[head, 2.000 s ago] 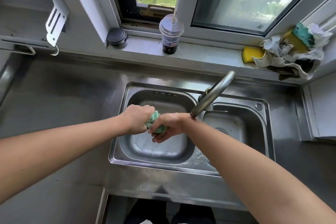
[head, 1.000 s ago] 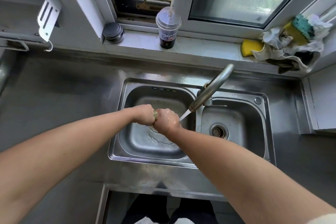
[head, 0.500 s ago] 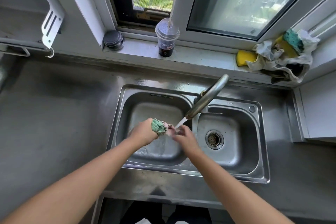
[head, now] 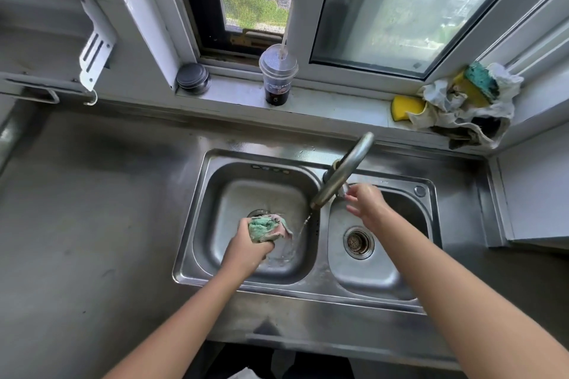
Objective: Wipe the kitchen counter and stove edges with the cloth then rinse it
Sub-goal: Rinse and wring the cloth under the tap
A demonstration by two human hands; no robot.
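Note:
My left hand [head: 249,248] grips a bunched green and pink cloth [head: 265,228] over the left basin of a double steel sink [head: 184,271]. A thin stream of water falls from the curved steel tap [head: 345,177] just right of the cloth. Over the right basin, my right hand [head: 366,201] reaches up to the tap's handle, with fingers touching it behind the spout. The steel counter [head: 92,209] spreads out to the left of the sink.
On the windowsill stand a plastic cup with a straw [head: 278,77], a dark round lid [head: 193,78], a yellow sponge [head: 406,108] and a heap of rags with a green scouring sponge [head: 471,98]. A metal bracket [head: 95,52] hangs at upper left.
Both hands wrung the cloth together under the tap. Then my right hand let go and moved right and up to the tap handle. The water stream has thinned.

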